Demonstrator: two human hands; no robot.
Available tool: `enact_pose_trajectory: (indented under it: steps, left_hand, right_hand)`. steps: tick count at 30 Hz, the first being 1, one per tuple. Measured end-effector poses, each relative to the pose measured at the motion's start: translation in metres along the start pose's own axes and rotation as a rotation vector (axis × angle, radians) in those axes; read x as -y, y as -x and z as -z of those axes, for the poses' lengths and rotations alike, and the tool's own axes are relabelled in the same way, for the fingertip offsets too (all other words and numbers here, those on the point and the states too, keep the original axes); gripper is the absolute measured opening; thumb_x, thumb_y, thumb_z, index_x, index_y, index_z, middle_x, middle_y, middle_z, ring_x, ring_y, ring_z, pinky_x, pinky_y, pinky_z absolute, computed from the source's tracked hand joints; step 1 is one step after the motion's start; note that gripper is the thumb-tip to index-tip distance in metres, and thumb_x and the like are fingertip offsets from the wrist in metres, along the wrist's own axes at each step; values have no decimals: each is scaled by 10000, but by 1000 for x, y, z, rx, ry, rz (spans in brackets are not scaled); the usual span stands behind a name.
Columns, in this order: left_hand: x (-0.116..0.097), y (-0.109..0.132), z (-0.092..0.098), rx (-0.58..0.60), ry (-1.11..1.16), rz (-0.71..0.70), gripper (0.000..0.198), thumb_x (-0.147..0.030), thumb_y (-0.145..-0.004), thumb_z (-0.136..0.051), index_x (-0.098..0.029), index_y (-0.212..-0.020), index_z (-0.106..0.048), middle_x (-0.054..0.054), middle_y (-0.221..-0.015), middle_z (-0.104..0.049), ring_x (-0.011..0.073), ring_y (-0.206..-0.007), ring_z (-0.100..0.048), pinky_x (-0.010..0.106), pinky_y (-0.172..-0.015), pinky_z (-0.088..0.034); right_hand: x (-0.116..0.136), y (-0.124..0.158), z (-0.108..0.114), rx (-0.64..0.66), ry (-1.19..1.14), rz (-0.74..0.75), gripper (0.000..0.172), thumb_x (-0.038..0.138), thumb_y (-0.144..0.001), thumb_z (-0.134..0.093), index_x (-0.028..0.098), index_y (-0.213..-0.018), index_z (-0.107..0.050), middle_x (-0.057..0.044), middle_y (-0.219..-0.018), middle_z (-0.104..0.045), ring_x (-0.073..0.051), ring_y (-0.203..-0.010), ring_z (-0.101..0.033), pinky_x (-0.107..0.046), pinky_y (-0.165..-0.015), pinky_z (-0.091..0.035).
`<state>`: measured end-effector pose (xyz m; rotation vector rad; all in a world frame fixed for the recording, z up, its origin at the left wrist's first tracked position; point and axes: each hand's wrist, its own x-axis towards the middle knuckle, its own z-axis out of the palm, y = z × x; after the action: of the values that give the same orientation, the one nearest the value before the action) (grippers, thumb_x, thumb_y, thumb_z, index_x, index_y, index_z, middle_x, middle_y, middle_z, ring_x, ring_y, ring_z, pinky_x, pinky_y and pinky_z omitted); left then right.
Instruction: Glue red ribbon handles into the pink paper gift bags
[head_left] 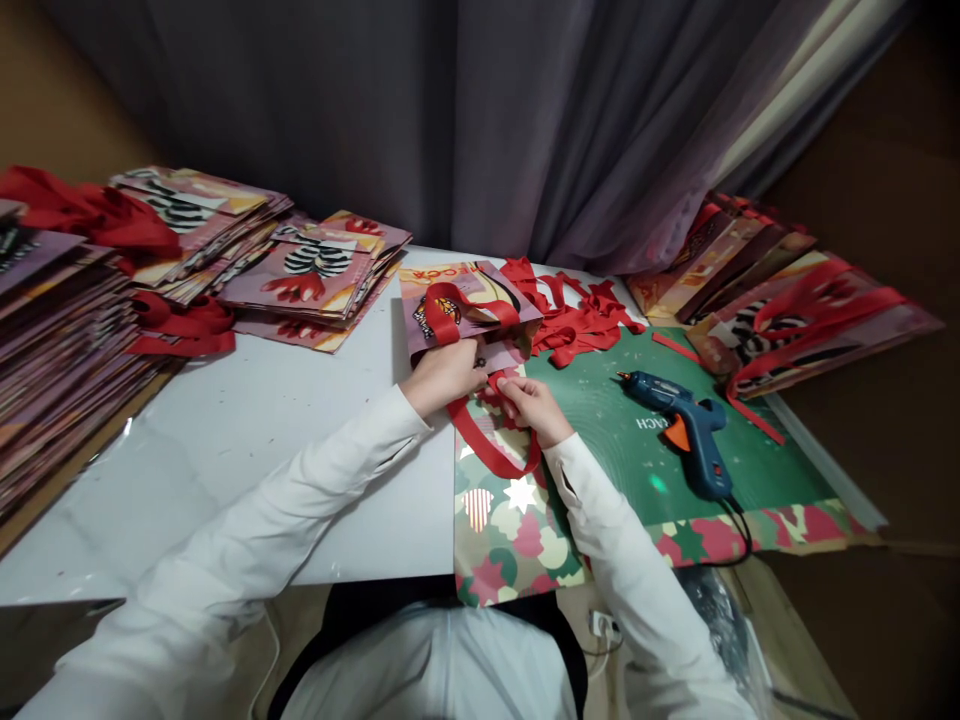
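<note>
At the middle of the table a printed paper bag (472, 285) lies with its mouth toward me, and a loop of red ribbon (442, 315) rests over its upper face. My left hand (448, 376) is closed on the bag's near edge, its fingertips partly hidden. Just right of it, my right hand (534, 408) pinches another red ribbon (487, 445) between thumb and fingers at the bag's mouth. That ribbon hangs in a loop below both hands, over patterned paper.
A blue glue gun (686, 425) lies on a green sheet (607, 430) to the right, its cord trailing off the front. Loose red ribbons (574, 320) are heaped behind. Stacks of flat bags (60, 370) fill the left; bags with handles (810, 320) stand at the right.
</note>
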<state>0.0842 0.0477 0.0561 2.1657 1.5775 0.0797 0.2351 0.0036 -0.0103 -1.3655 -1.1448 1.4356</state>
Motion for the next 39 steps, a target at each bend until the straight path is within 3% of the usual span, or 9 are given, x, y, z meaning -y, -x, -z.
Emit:
enact_pose_trajectory:
  steps: [13, 21, 33, 39]
  left_hand:
    - [-2, 1, -1, -6, -79, -10, 337, -369, -887, -577, -162, -1153, -588, 110, -1040, -705, 264, -990, -671, 292, -782, -471]
    - [-2, 0, -2, -38, -74, -13, 336, -380, -885, -595, -176, -1153, -595, 113, -1075, -704, 268, -1014, -672, 297, -793, -482]
    - [-2, -2, -10, -45, -77, -27, 264, -332, -914, -557, -190, -1134, -585, 119, -1124, -695, 262, -1022, -678, 328, -830, -495]
    - [-6, 1, -10, -41, -95, -21, 261, -327, -925, -540, -182, -1138, -578, 112, -1103, -703, 250, -1015, -681, 311, -823, -496]
  right_hand:
    - [-3, -3, -6, -104, -89, 43, 390, 559, -723, -668, 172, -761, -644, 94, -420, -402, -47, -351, -248, -219, -371, -155]
    - [-3, -3, -9, -137, -125, 96, 414, 556, -627, -720, 172, -756, -637, 111, -407, -396, -40, -350, -243, -219, -372, -134]
    - [-13, -7, -18, -284, -162, 178, 331, 496, -657, -676, 191, -632, -551, 94, -411, -429, -56, -396, -325, -214, -408, -231]
    - [-14, -5, -23, -310, -164, 222, 290, 467, -752, -611, 198, -682, -529, 94, -426, -432, -72, -409, -375, -213, -424, -289]
